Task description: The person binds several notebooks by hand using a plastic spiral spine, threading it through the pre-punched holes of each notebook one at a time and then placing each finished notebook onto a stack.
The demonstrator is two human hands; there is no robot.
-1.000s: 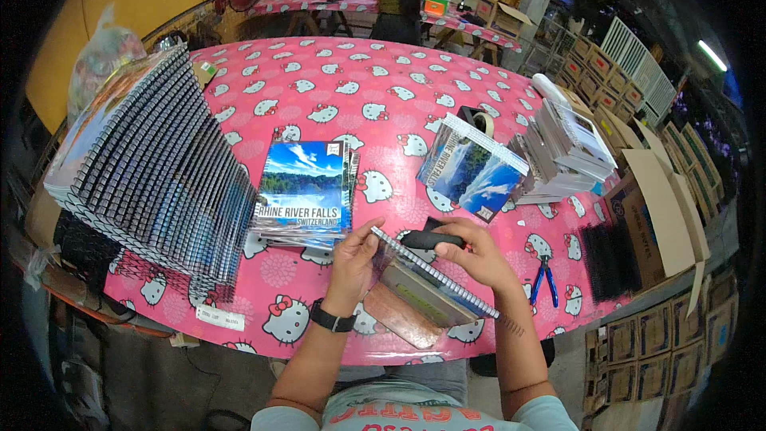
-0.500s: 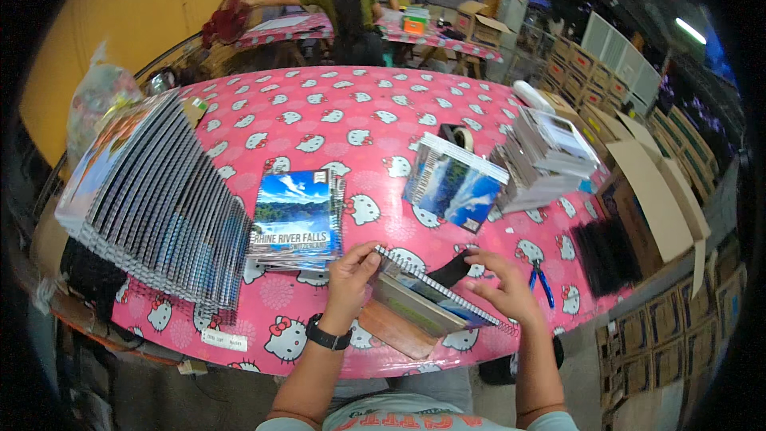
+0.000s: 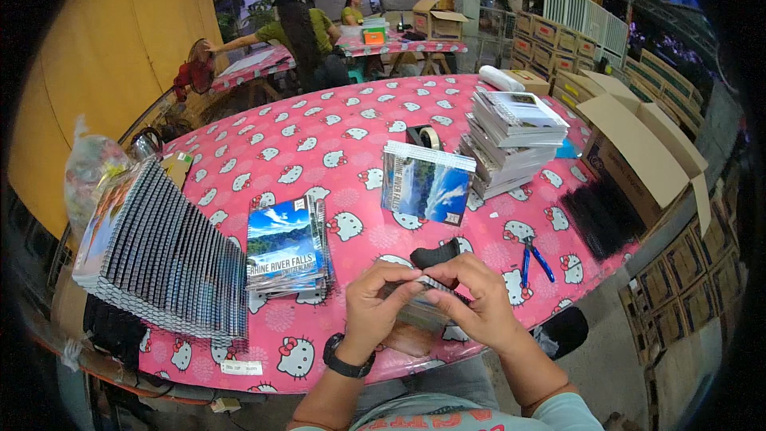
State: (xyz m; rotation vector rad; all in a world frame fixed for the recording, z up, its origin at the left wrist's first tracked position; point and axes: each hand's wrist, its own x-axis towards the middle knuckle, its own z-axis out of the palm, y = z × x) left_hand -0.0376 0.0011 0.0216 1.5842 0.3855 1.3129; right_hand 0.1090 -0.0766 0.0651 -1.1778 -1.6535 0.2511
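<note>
A spiral notebook (image 3: 427, 303) is held over the table's near edge (image 3: 383, 367) (pink cloth); left hand (image 3: 375, 303) and right hand (image 3: 471, 303) fingers are pinched on it.

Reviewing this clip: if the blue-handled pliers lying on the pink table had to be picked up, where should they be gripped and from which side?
Probably the blue handles of the pliers, coming straight down from above. They lie flat on the pink table with bare cloth around them, just right of the right hand, handles pointing toward the table's near edge.

Soft even daylight, sharp centre, strong fisheye bending and dark rim.
</note>
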